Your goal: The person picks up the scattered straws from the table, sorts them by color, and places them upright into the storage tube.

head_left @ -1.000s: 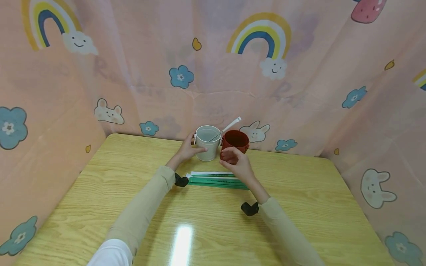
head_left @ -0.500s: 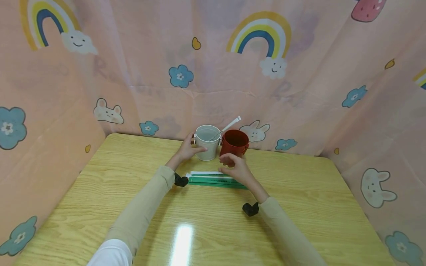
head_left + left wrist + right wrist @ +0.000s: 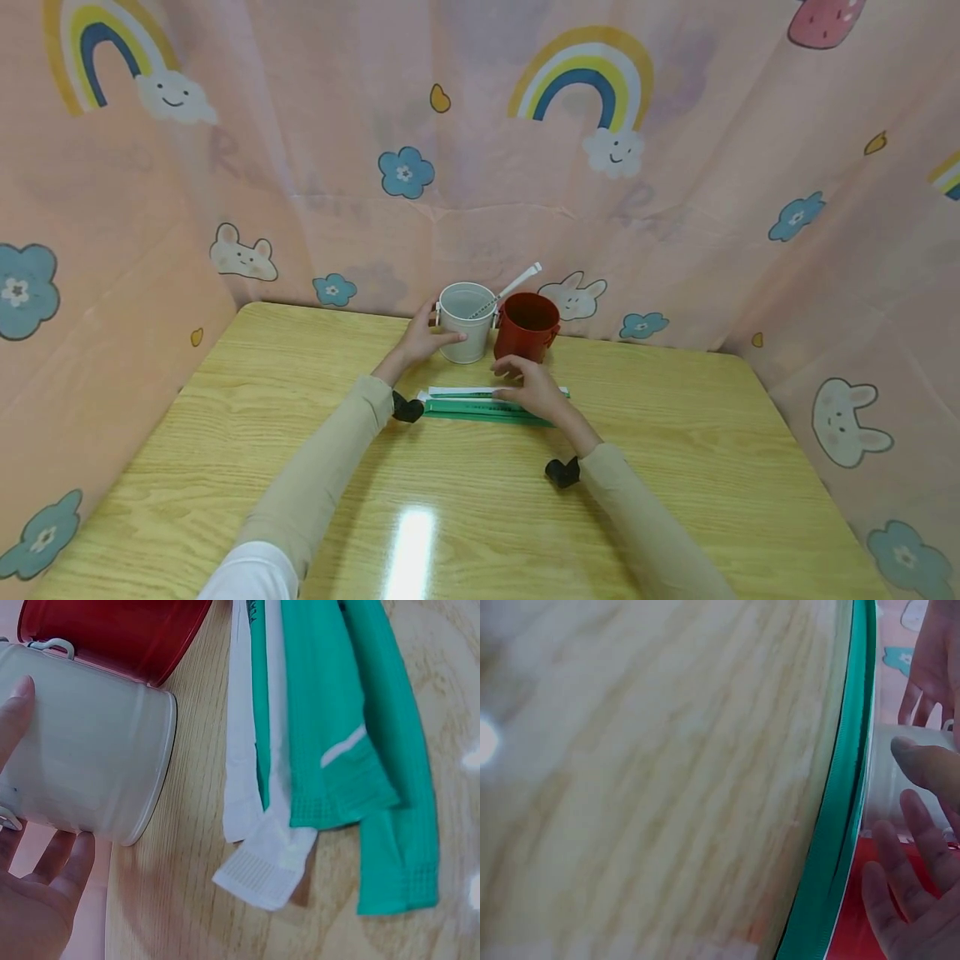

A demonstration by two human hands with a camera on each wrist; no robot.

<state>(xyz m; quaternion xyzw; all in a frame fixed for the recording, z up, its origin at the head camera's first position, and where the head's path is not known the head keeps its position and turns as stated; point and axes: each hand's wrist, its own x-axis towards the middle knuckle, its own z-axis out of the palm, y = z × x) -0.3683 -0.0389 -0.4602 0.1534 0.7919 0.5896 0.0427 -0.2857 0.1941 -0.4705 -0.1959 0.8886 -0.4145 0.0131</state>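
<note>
From the head view, I saw the left hand (image 3: 422,337) gripping the white bucket (image 3: 467,337), thumb across its front and fingers round its side. The bucket stood upright near the back edge of the wooden table (image 3: 675,442), a slim white packet (image 3: 519,282) leaning in it with its end above the rim. Just beside it stood the red bucket (image 3: 525,329). The right hand (image 3: 536,392), its fingers loosely curved and the thumb apart from them, was held over the flat green-and-white packets (image 3: 480,408) lying in front of the buckets; I couldn't tell whether it touched them. Pink cloth (image 3: 315,133) printed with rainbows and rabbits hung behind.

In the left wrist view, the left thumb lay along one side of the white bucket and the fingertips met the other. The packets lay near it on the table, overlapping, their crimped ends uneven.

In the right wrist view, the right fingers were spread and the thumb stood off from them, with nothing between. A green packet ran lengthwise nearby, and beyond the fingers showed both buckets, with the left hand at the white one.
</note>
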